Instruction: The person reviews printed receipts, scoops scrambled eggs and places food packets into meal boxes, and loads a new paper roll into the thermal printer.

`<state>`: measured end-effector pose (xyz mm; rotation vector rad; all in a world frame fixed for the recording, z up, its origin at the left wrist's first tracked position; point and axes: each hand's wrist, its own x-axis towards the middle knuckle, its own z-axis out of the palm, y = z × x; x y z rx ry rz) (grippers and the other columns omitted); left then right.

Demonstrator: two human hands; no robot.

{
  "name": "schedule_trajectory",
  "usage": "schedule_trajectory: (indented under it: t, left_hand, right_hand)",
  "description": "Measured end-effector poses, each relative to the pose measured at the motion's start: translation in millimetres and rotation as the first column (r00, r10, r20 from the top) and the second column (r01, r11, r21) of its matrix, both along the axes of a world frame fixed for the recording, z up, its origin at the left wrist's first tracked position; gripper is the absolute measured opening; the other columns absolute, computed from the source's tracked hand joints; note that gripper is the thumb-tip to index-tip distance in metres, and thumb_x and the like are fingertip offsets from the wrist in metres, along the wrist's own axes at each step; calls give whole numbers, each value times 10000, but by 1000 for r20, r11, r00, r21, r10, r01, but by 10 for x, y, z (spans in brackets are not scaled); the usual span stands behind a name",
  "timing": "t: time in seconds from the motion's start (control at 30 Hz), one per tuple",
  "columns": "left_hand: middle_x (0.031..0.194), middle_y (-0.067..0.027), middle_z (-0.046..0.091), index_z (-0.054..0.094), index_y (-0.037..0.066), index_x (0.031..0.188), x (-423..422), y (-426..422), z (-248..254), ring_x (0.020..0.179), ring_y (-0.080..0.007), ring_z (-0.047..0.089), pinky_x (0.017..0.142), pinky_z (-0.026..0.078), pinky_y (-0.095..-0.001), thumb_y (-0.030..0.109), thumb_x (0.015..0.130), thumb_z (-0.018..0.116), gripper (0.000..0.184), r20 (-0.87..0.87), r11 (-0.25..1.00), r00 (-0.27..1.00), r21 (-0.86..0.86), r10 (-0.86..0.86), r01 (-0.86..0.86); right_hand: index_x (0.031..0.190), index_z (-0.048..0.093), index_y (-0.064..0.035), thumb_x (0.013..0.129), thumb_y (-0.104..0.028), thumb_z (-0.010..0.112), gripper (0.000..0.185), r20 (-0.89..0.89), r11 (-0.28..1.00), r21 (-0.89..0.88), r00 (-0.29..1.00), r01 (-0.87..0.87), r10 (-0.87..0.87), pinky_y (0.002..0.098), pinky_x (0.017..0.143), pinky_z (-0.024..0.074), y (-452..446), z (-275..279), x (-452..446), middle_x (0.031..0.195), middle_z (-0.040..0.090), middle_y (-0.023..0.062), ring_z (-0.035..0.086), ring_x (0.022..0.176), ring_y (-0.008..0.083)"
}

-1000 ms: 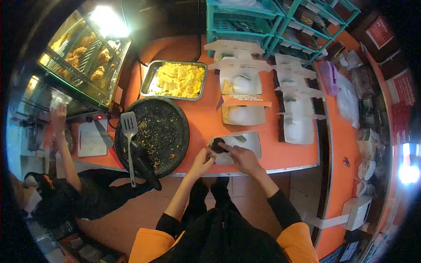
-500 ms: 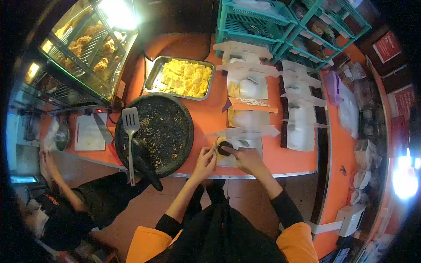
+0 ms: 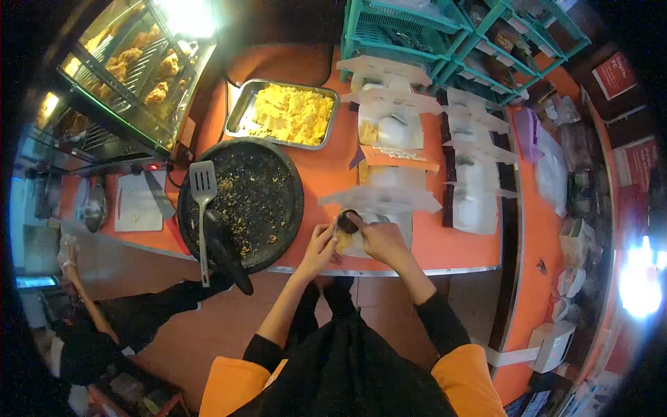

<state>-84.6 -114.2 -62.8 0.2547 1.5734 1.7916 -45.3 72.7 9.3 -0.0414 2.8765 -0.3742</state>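
Observation:
An open paper takeaway box (image 3: 397, 224) lies at the counter's front edge with its flap raised, pale food inside. Over its left side is a small dark round thing (image 3: 348, 221), perhaps a cup. My right hand (image 3: 382, 242) has its fingers closed at the round thing's right rim. On the left, my left hand (image 3: 318, 251) is closed in a pinch beside the box; what lies between its fingertips is hidden. Behind stand several open boxes, one holding a white mound of rice (image 3: 394, 133).
A large black stone dish (image 3: 297, 219) stands to the left, with a slotted spatula (image 3: 203, 182) and black pestle across it. Behind is a metal tray (image 3: 233, 126) of yellow food. A co-worker's arm (image 3: 87, 299), knife (image 3: 160, 194) and lit food cabinet are further left.
The dark round thing and my fingers have shifted slightly and the round thing looks more tilted. The co-worker's arm has moved. The whole view has shifted a little.

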Motion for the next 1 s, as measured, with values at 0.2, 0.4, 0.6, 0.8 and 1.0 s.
schedule_trajectory:
  t: [0.2, 0.4, 0.6, 0.8, 1.0]
  left_hand:
    - [1209, -87, 324, 367, 26, 1404, 70, -35, -37, 826, -201, 629, 635, 608, -315, 142, 978, 439, 448, -129, 1000, 992, 6, -5, 6]
    - [1229, -88, 341, 351, 45, 1423, 53, -74, -101, 963, -189, 581, 681, 600, -311, 165, 980, 454, 471, -108, 1000, 994, -2, -14, 14]
    - [1245, -97, 364, 342, 61, 1435, 143, -87, -23, 1021, -172, 555, 775, 567, -304, 210, 991, 454, 482, 23, 1000, 1000, -18, 13, -12]
    - [1182, -75, 467, 390, 49, 1412, 289, -37, -50, 989, -137, 547, 822, 511, -294, 219, 992, 467, 460, 84, 988, 985, 11, 152, -154]
    - [1157, -66, 486, 489, 18, 1338, 306, -57, -55, 1019, -145, 543, 847, 470, -267, 230, 997, 464, 402, -17, 983, 984, -51, 175, -176]
  right_hand:
    - [1359, 459, -265, 816, -213, 530, 550, 17, 994, -80, 997, -77, 79, 438, 589, 518, 88, 356, 136, 715, 645, 126, 658, 662, 320]
    - [1368, 459, -287, 820, -201, 557, 563, 54, 988, -135, 995, -76, 84, 420, 575, 511, 17, 215, 222, 721, 642, 151, 655, 660, 313]
    - [1273, 528, -120, 938, -221, 469, 355, 82, 770, -509, 912, 385, -403, 504, 622, 475, -123, 337, 547, 731, 632, 231, 624, 691, 420]
    - [1291, 492, -64, 934, -222, 466, 391, 177, 825, -273, 869, 495, -462, 521, 626, 490, -580, 110, 459, 665, 611, 270, 625, 666, 446]
    - [1305, 464, -44, 923, -190, 466, 409, 220, 907, -101, 898, 410, -382, 511, 630, 508, -640, 12, 489, 663, 625, 246, 633, 655, 431]
